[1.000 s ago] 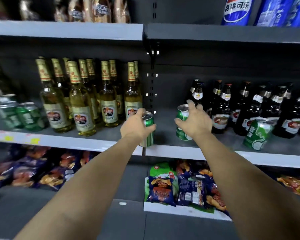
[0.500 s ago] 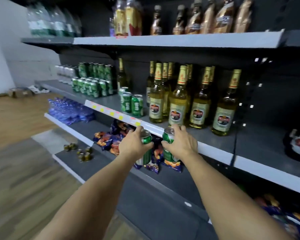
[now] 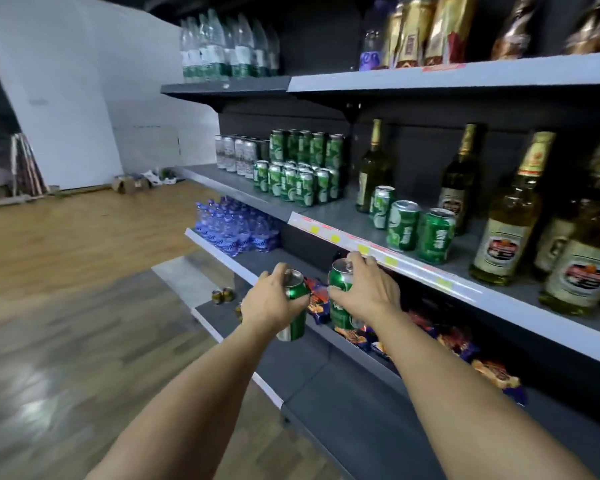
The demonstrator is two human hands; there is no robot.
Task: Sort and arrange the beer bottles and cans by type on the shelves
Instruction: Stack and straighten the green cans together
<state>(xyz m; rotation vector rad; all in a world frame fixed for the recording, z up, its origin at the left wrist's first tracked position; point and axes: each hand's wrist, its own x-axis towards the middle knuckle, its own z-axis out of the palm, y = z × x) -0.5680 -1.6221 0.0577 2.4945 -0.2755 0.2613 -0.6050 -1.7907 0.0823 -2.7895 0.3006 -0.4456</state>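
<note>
Green aluminium beer cans fill both my hands: my left hand (image 3: pixel 269 299) is wrapped round one upright green can (image 3: pixel 293 303), and my right hand (image 3: pixel 366 289) curls over the top and side of a second green can (image 3: pixel 340 299). Both cans hang in the air just in front of and below the front edge of the grey metal middle shelf (image 3: pixel 426 268). Half a second ago that edge was level with my knuckles; now my view has swung further left, and the block of stacked green cans (image 3: pixel 302 168) at the shelf's far left end looms larger. Three loose green cans (image 3: pixel 411 223) stand near the front edge, beside the gold-foiled amber beer bottles (image 3: pixel 510 216) toward the right end.
</note>
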